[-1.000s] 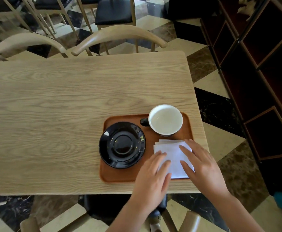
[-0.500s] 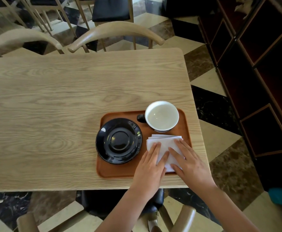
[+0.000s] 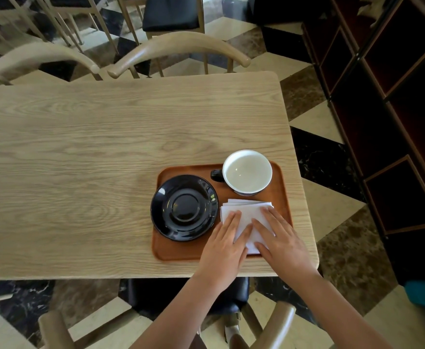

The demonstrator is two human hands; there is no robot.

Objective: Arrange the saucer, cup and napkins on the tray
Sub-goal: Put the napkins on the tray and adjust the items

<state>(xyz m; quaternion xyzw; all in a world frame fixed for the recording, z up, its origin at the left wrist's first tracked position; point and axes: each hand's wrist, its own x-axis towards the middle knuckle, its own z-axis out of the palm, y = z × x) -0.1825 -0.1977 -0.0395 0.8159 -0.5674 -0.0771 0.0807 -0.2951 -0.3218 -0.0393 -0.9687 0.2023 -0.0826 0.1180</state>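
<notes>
A brown wooden tray (image 3: 181,250) lies near the table's front right corner. On its left part rests a black saucer (image 3: 184,207), overhanging the tray's left rim a little. An empty cup (image 3: 247,172), white inside with a dark handle pointing left, stands at the tray's back right. In front of the cup lies a stack of white napkins (image 3: 246,212). My left hand (image 3: 225,245) and my right hand (image 3: 280,241) lie flat, palms down, side by side on the napkins and cover their near half.
The light wooden table (image 3: 80,159) stretches to the left. Two curved-back chairs (image 3: 178,44) stand at its far edge, and a black-seated chair (image 3: 186,295) sits below the near edge. A dark shelving unit (image 3: 395,96) lines the right side.
Both hands slid forward and closer together on the napkins. The stack has turned from tilted to square and moved up toward the cup.
</notes>
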